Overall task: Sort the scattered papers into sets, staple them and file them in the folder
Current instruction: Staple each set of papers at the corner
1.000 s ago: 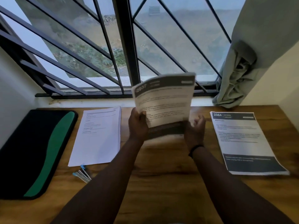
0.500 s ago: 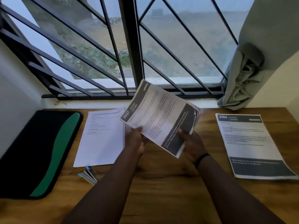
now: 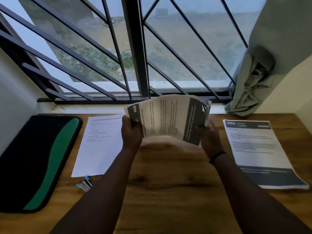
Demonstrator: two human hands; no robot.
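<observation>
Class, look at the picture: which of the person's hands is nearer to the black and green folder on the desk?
Left. The left hand grips the held papers at their left end, with only a white sheet between it and the folder. The right hand grips their right end, farther off.

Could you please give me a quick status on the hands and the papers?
Left hand and right hand grip paper stack sideways above desk. Unstapled. Folder closed, far left. Nothing obstructing.

Both arms reach forward. The left hand (image 3: 131, 130) and right hand (image 3: 210, 137) are raised, fingers curled tight in a grip.
</observation>
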